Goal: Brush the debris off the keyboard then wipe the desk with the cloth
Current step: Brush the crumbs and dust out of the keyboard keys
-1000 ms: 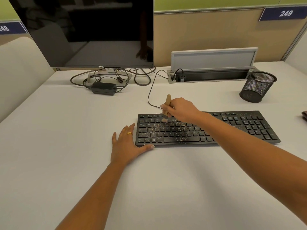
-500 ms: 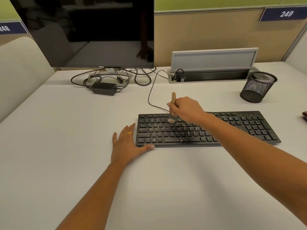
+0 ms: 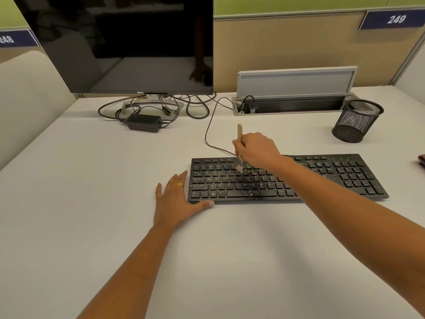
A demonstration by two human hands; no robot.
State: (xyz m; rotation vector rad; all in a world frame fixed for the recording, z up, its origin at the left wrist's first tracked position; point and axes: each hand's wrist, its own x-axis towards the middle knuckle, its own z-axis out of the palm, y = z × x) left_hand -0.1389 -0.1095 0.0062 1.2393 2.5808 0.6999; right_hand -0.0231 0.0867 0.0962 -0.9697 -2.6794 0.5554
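At the left rear of the pale bench [image 3: 92,203] stands a dark monitor [image 3: 128,42], its screen black; beneath it loops of cable surround a black power adapter [image 3: 143,122] lying flat.

Nearer the front, the left hand [image 3: 177,203] lies palm down on the bench at the front left corner of the keyboard [image 3: 345,178]; its fingers [image 3: 182,178] are straight and spread apart, one wearing a gold ring [image 3: 179,185], and the thumb runs along the keyboard's front edge, touching it.

The black keyboard lies flat across the middle of the bench, with pale debris [image 3: 250,192] scattered over the keys, thickest around the space bar and lighter towards the number pad; its thin cable curves back towards the open cable tray [image 3: 296,81] at the rear.

The right hand [image 3: 255,148] hovers over the keyboard's upper rows, left of centre, its fingers [image 3: 236,146] curled tight round the wooden handle of a small brush [image 3: 239,134]; the brush is nearly upright, bristles down on the keys.

Further right a black mesh pen cup [image 3: 357,120] stands upright, apart from the keyboard; at the right edge a dark reddish thing [image 3: 421,160] is mostly cut off, and what it is I cannot tell.
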